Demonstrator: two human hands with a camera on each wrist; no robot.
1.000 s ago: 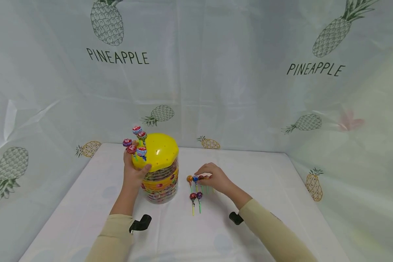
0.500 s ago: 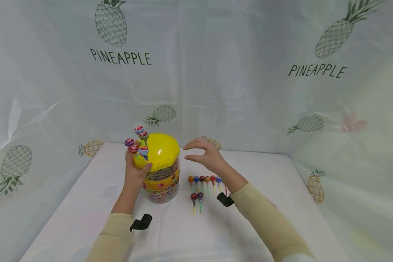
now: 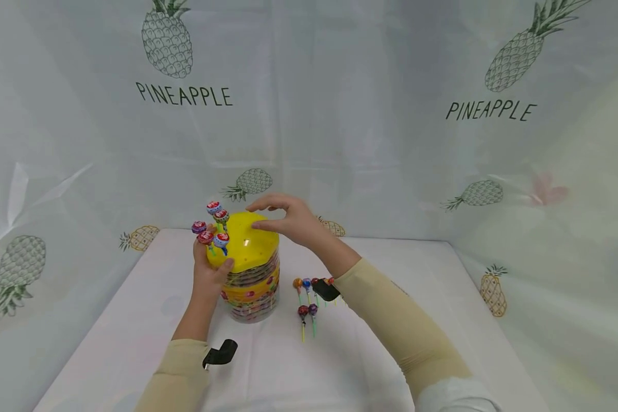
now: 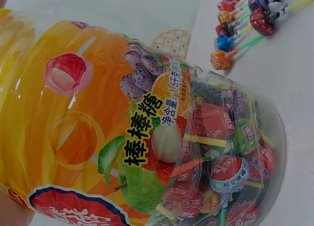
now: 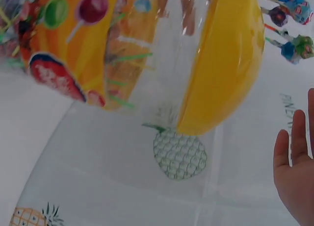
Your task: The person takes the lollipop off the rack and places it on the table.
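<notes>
A clear plastic candy jar (image 3: 251,294) full of lollipops stands upright on the table, topped by a yellow domed lid (image 3: 249,243). Several lollipops (image 3: 206,237) stick up from the lid's left side. My left hand (image 3: 210,274) grips the jar's upper left, thumb across the front; its other fingers are partly hidden. Over the lid's right side hovers my right hand (image 3: 293,220), thumb and fingers spread apart, holding nothing. In the right wrist view, that hand (image 5: 297,174) appears beside the lid (image 5: 228,64), apart from it.
Right of the jar, several lollipops lie in a row, partly hidden by the right wrist's black camera mount (image 3: 326,290). Two more lollipops, one of them dark red (image 3: 302,311), lie nearer. A pineapple-print sheet (image 3: 360,143) hangs behind the white table (image 3: 288,372).
My right hand has left the row of lollipops on the table, risen, and moved left to above the lid. My left hand keeps its grip on the jar.
</notes>
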